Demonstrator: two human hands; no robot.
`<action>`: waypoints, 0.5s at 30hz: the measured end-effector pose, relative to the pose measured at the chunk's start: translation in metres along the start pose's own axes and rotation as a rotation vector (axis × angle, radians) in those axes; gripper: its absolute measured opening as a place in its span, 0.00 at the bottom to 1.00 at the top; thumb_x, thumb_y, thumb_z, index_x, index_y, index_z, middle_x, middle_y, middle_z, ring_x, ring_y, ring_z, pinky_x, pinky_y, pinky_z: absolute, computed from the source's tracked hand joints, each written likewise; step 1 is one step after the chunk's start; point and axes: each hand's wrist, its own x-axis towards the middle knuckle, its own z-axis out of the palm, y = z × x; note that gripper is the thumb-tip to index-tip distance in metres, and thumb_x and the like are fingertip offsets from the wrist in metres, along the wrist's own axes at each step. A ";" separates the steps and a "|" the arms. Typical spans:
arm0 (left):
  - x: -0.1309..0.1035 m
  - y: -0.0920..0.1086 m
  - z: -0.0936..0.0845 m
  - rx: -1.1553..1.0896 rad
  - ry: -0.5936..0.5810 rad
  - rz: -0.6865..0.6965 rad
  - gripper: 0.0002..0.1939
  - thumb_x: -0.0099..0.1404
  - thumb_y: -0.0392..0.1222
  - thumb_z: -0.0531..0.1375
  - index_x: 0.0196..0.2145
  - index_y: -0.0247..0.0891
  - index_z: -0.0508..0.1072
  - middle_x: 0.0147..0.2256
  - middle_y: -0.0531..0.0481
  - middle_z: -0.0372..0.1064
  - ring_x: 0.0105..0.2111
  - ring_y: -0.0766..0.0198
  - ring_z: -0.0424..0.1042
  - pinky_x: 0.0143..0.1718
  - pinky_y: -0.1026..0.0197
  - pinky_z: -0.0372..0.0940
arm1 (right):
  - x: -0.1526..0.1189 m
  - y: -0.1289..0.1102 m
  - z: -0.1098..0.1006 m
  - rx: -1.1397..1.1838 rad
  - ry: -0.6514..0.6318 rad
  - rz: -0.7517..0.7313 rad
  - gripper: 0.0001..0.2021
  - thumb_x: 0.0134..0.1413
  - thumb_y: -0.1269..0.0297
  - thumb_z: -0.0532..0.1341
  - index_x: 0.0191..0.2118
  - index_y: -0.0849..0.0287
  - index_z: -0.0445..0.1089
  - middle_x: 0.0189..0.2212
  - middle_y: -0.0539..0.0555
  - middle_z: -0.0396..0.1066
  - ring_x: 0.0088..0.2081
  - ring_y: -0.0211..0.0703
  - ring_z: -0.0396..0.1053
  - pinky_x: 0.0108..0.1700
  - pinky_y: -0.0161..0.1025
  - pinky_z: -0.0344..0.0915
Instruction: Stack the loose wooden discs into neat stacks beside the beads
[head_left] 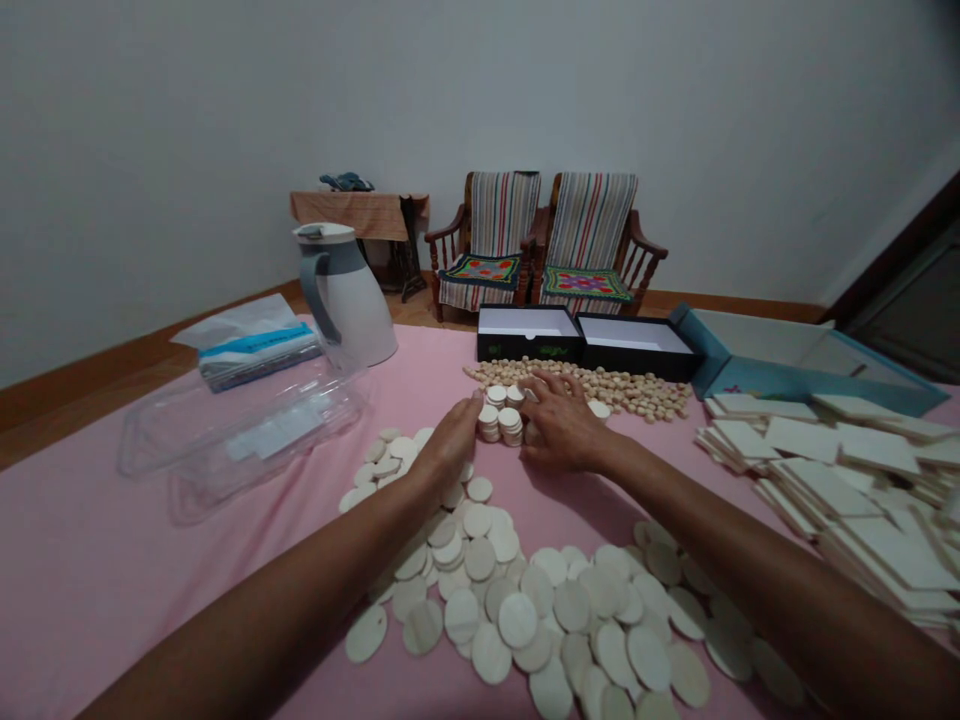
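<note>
Several short stacks of round wooden discs (500, 422) stand close together on the pink cloth, between my two hands. My left hand (450, 440) lies along the left side of the stacks, its fingers straight and the fingertips touching or very near them. From the right, my right hand (559, 420) curls its fingers around the stacks; what sits under its palm is hidden. Just past its knuckles a pale disc (598, 410) shows. Loose wooden discs (517, 620) are heaped in front of and below both forearms, and more discs (386, 460) lie left of my left hand.
Small wooden beads (637, 390) spread behind my hands, before two black boxes (530, 345). A blue box (810, 385) and square wooden tiles (862, 490) are on the right. Leftward are a white jug (360, 310), a tissue pack (259, 355) and a clear plastic container (262, 440).
</note>
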 end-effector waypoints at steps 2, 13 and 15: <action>0.001 -0.002 0.001 -0.021 -0.015 -0.023 0.26 0.59 0.63 0.54 0.38 0.36 0.72 0.42 0.42 0.74 0.49 0.52 0.67 0.52 0.53 0.58 | 0.000 0.000 0.001 -0.001 -0.003 -0.001 0.28 0.42 0.56 0.62 0.52 0.56 0.66 0.60 0.61 0.54 0.63 0.60 0.39 0.59 0.57 0.33; 0.000 -0.005 -0.002 0.277 -0.054 0.149 0.28 0.67 0.62 0.42 0.45 0.39 0.70 0.43 0.45 0.73 0.49 0.55 0.67 0.51 0.51 0.62 | -0.001 0.000 0.001 0.000 -0.010 0.008 0.24 0.42 0.58 0.62 0.50 0.54 0.69 0.59 0.60 0.55 0.62 0.59 0.42 0.59 0.58 0.31; 0.000 -0.006 -0.002 0.334 -0.069 0.187 0.29 0.67 0.61 0.40 0.46 0.39 0.69 0.43 0.45 0.72 0.49 0.55 0.67 0.51 0.50 0.62 | -0.002 -0.001 -0.001 0.004 -0.014 0.010 0.24 0.43 0.59 0.62 0.50 0.54 0.68 0.59 0.59 0.56 0.62 0.59 0.42 0.59 0.58 0.31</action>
